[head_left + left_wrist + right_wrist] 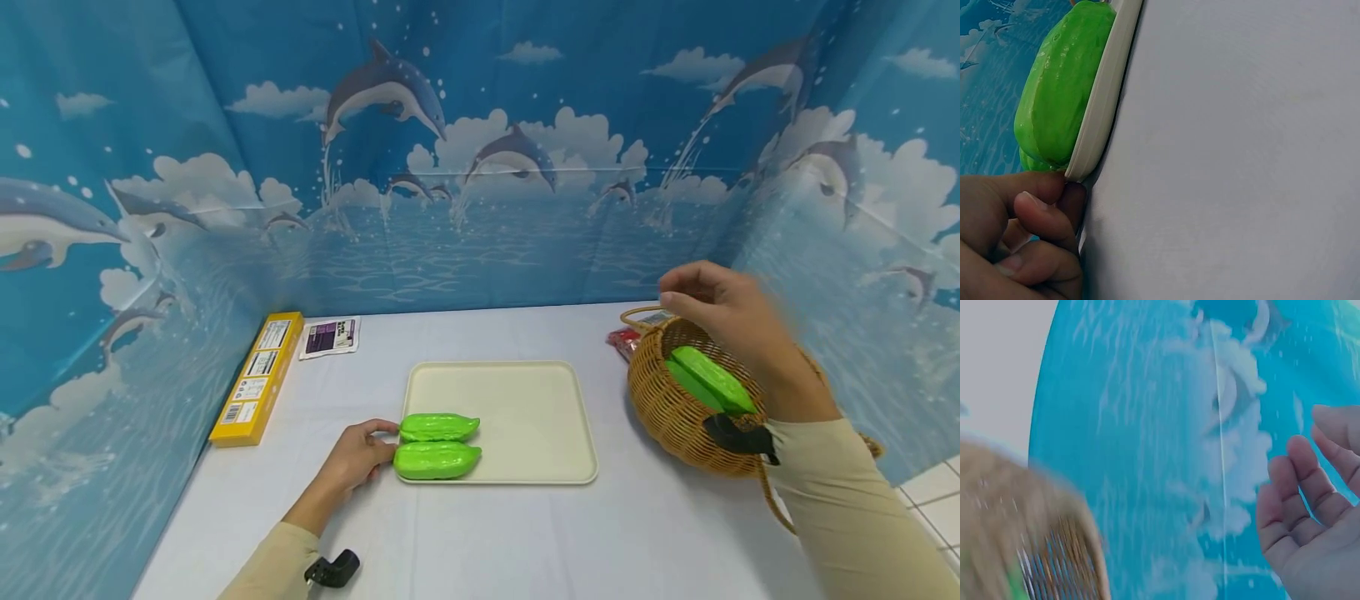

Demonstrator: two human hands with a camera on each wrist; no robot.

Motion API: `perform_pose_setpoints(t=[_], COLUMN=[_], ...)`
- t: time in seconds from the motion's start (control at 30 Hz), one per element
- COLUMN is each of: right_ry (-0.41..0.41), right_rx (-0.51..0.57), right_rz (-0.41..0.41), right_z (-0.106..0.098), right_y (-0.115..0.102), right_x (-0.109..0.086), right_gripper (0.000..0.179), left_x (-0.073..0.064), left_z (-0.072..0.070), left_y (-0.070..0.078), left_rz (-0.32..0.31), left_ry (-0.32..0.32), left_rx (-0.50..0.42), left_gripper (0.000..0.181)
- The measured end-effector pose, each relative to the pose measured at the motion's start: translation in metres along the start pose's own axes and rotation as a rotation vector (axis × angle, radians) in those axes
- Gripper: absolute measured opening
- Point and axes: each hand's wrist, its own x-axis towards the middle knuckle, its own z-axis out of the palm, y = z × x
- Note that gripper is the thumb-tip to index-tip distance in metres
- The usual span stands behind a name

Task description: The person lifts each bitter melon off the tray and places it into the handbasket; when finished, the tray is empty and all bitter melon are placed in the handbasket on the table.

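Observation:
My left hand (356,457) pinches the left rim of a cream tray (525,425); in the left wrist view its fingertips are right at the tray corner. On the tray's left side, two bright green ridged toy vegetables (437,460), shaped like bitter melons, lie side by side with their tips to the right. One green vegetable (1063,87) shows large in the left wrist view. Raised over a wicker basket (660,408) at the right, my right hand (723,304) has loosely bent fingers and nothing in them. Inside the basket lie more green vegetables (712,379).
A yellow box (257,379) stands at the table's left edge, beside a purple-and-white packet (330,337). Partly hidden behind the basket is a red packet (624,342). A dolphin-print curtain (480,233) borders the white table (495,533) at the back and sides.

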Motion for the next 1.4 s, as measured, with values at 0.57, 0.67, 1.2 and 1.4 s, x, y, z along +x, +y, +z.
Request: perform_pose_setpoints(t=[0.57, 0.67, 1.2, 1.4], right_ry=[-0.413, -0.481, -0.722, -0.784], right_rx=[0.411, 0.412, 0.237, 0.161], right_rz=[0.008, 0.026, -0.088, -0.080], right_z=[0.165, 0.195, 0.285, 0.298], right_y=[-0.025, -0.030, -0.039, -0.042], right_x=[0.015, 0.016, 0.026, 0.029], right_gripper=[0.037, 0.038, 0.054, 0.057], left_x=[0.000, 0.000, 0.002, 0.001], left_z=[0.000, 0.000, -0.001, -0.003], left_y=[-0.001, -0.001, -0.002, -0.002], left_rz=[0.005, 0.006, 0.003, -0.001], left_ry=[-0.005, -0.008, -0.026, -0.028], left_rx=[-0.014, -0.021, -0.040, -0.046], left_gripper=[0.035, 0.035, 0.033, 0.033])
